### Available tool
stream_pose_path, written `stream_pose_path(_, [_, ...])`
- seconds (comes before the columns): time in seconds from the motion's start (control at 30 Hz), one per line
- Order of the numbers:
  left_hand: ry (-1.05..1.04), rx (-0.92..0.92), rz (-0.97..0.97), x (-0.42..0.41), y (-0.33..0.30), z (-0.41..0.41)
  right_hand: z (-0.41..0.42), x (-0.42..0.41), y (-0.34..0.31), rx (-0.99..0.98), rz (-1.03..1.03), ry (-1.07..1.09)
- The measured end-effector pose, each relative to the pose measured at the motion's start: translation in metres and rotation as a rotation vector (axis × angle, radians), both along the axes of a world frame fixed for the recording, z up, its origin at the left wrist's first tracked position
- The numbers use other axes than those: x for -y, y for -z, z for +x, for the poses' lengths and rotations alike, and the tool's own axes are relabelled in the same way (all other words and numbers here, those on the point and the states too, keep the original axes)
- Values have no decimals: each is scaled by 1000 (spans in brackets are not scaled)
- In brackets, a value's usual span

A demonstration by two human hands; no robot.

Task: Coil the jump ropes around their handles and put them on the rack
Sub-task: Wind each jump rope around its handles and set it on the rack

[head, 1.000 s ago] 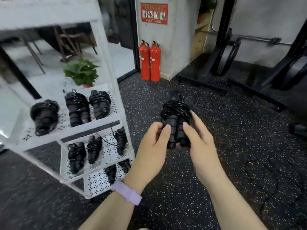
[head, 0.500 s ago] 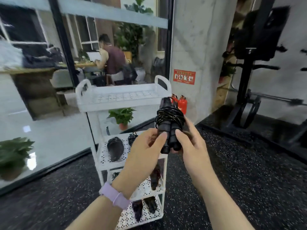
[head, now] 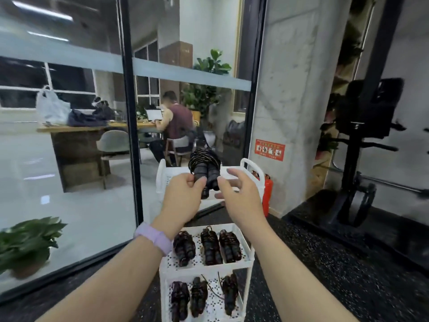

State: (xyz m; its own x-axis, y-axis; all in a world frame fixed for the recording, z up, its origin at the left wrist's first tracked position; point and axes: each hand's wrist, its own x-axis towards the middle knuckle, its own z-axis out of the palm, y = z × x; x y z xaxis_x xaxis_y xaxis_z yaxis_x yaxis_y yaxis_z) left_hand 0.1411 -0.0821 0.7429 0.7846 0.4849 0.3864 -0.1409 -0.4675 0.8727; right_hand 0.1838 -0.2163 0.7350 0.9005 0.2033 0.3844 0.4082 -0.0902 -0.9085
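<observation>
Pinching the coiled jump rope (head: pixel 204 173) by its stiff paired handles with my left hand (head: pixel 183 198), right hand (head: pixel 240 196) loose-fingered beside it, above the rack (head: pixel 251 180), I judge it light, the springy cord prone to unwinding.

A glass wall (head: pixel 69 159) with black frames (head: pixel 130 112) looks onto an office, where a person (head: pixel 176 122) sits at a wooden table (head: pixel 76 130) with a laptop (head: pixel 154 115). A concrete pillar (head: pixel 294 89) carries a red sign (head: pixel 270 149), with a fire extinguisher (head: pixel 267 194) at its base. The floor (head: pixel 348 275) is black speckled rubber. A potted plant (head: pixel 25 242) stands at the left.
</observation>
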Motion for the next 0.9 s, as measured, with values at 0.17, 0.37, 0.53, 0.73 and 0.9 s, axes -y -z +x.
stream_pose_path(0.17, [-178, -92, 116, -19, -25, 29, 26, -25, -18, 131, -191, 3])
stream_pose_path(0.37, [-282, -254, 246, -32, -31, 67, 62, -49, -13, 158, -374, -27])
stream_pose_path(0.53, [-281, -305, 312, -41, -20, 97, 88, -53, 4, 141, -512, -36])
stream_pose_path(0.73, [-313, -437, 527, -46, 4, 111, 104, -59, 18, 263, -923, 33])
stream_pose_path(0.9, [-286, -458, 553, -46, 14, 118, 108, -61, 20, 291, -958, 59])
